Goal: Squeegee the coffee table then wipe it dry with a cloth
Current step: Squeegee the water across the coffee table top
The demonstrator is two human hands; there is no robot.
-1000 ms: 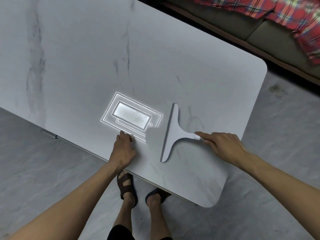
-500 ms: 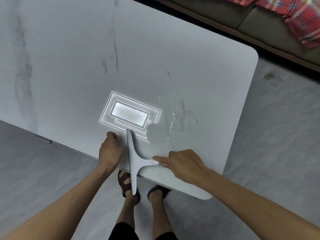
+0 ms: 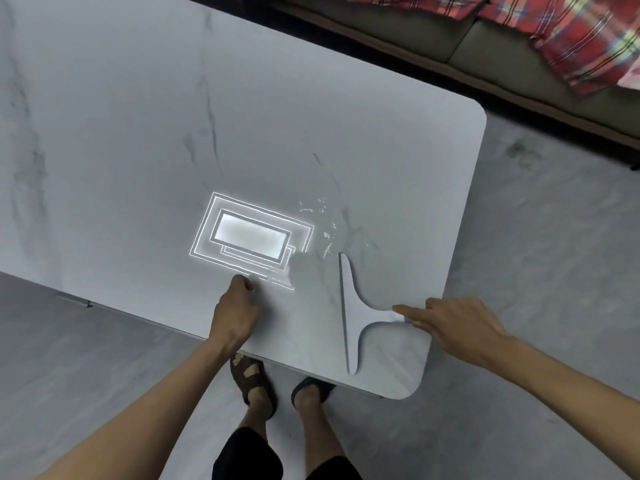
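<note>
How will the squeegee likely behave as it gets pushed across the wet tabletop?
The squeegee looks thin, flat and rigid, so probably light and unlikely to flex. On the glossy coffee table with water droplets, it should glide easily, perhaps skidding sideways.

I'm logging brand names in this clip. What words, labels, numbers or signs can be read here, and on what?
None can be read. The squeegee, the coffee table top, the sandals and the plaid cloth on the sofa show no text. The bright rectangle on the table is a light reflection, not a label.

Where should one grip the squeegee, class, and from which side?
By the handle stem, from the right. The squeegee lies flat on the table, its long blade facing left, its narrow stem pointing right, where the right hand holds its end.
</note>
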